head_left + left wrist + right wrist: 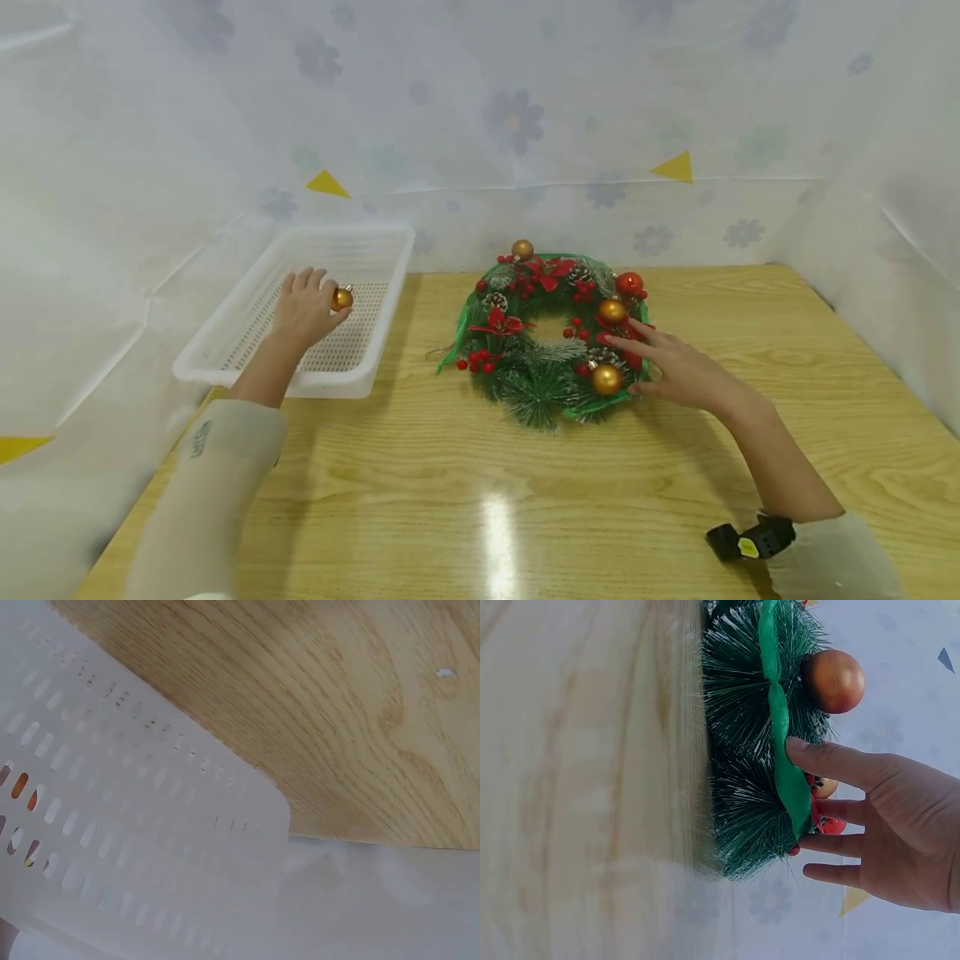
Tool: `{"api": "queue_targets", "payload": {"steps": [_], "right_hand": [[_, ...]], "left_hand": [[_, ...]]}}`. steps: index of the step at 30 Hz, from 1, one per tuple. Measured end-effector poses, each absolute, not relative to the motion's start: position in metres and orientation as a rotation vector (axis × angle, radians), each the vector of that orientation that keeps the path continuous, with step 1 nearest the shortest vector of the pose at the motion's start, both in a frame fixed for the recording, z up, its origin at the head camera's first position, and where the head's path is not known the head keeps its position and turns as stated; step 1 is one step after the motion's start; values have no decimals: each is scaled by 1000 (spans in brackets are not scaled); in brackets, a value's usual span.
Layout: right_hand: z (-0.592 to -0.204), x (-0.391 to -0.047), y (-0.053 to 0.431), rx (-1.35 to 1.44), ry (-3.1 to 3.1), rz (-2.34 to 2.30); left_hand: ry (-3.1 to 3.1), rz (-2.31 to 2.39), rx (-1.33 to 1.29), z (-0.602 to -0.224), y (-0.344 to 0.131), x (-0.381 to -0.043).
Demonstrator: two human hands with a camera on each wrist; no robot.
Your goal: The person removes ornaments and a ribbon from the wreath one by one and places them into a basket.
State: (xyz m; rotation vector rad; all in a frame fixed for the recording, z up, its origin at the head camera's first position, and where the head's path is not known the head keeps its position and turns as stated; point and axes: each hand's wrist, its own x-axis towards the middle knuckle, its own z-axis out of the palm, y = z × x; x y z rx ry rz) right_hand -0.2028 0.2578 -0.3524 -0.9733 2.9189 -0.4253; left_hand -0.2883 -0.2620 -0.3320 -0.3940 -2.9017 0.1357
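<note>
Flower-patterned sheeting backs the wooden worktop. Inside the white basket, the left grip pinches a gold bauble; the wreath lies to the bauble's right, nearer the right grip, spread wide at its edge.

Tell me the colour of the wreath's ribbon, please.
The ribbon is green, clearest in the right wrist view.

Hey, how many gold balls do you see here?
4: one ball at the left hand, inside the white basket; on the wreath, a back ball, a right-side ball and a front-right ball. More could be hidden.
</note>
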Motion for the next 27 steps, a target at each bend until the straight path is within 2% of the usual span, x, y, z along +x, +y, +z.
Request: {"api": "queue_targets", "payload": {"steps": [14,27], "right_hand": [[-352,-202,258,-967,2903,-449],[-352,-202,258,-975,2908,-442]], "left_hand": [[-3002,333,-496,-343,-262,-296],[-3083,317,-576,-348,-261,-294]]}}
